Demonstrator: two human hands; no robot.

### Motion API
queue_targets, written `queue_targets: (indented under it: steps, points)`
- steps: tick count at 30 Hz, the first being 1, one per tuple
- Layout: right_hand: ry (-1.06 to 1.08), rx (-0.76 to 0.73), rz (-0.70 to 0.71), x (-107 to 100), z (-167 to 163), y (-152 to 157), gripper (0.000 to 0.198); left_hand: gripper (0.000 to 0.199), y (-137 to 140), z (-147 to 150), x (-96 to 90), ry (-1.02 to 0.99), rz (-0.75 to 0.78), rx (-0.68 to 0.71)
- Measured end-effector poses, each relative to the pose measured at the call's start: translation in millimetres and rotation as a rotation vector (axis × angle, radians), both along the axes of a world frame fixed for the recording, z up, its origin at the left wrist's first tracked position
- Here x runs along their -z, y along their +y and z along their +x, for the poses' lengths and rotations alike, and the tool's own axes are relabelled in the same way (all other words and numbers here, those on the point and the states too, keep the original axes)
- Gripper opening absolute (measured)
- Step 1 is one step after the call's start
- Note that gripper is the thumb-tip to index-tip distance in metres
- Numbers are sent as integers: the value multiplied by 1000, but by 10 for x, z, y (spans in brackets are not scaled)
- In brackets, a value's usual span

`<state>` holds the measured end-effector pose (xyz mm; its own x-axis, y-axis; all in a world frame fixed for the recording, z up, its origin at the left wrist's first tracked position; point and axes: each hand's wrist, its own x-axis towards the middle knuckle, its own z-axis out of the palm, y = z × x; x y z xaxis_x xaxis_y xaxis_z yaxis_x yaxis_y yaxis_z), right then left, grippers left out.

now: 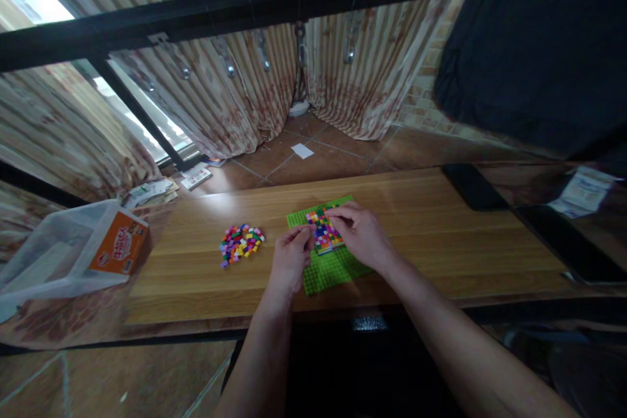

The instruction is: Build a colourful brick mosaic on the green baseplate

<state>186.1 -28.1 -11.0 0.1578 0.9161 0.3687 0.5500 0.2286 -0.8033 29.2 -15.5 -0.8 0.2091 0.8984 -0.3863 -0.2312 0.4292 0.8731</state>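
Note:
A green studded baseplate (pixel 337 272) lies on the wooden board in front of me. On its upper part sits a patch of small multicoloured bricks (pixel 323 232), packed close together. My left hand (pixel 292 255) is at the patch's left edge, thumb and fingers pinched; whatever is between them is too small to make out. Over the patch's right side is my right hand (pixel 360 232), its thumb and forefinger also pinched near the far rows. It hides part of the bricks. Left of the plate lies a loose pile of small coloured bricks (pixel 241 243).
The wooden board (pixel 196 294) spans the table. A clear plastic bin (pixel 63 255) with an orange label stands at the left. Toward the right lie a black phone (pixel 474 187), a longer dark slab (pixel 571 241) and a white packet (pixel 585 189). A dark rail crosses beyond.

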Motion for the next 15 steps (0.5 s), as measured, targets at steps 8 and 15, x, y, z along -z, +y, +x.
queue_targets:
  steps: [8,15]
  points:
    - [-90,11,-25,10,-64,39,15,20,19,-1,25,75,38,-10]
    - [-342,-65,33,33,-117,105,18,20,19,-12,59,103,90,0]
